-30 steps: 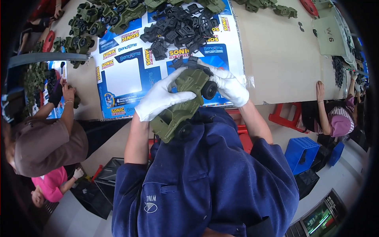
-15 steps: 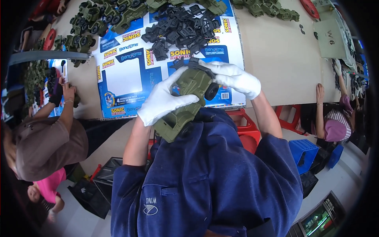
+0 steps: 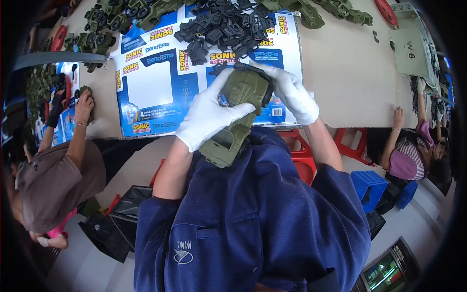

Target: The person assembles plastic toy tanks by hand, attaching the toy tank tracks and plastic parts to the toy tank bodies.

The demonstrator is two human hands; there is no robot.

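Note:
An olive-green toy truck is tilted in front of my chest, its far end pointing up toward the table. Wrapped round its left side is my white-gloved left hand, thumb laid across the body. My right hand, also gloved in white, presses at the truck's far right end beside a black wheel. A black plastic part sits against the far end of the truck, under the right fingers. How firmly it is joined there I cannot tell. Just beyond lies a heap of black plastic parts.
A printed cardboard sheet covers part of the table. Green toy trucks are piled at the back left, more at the back right. A grey-green bin stands right. Co-workers sit at both sides; red stools are below the table.
The truck has turned more upright and shifted slightly right and up, with both hands still on it. The co-workers' arms at the left and right have moved.

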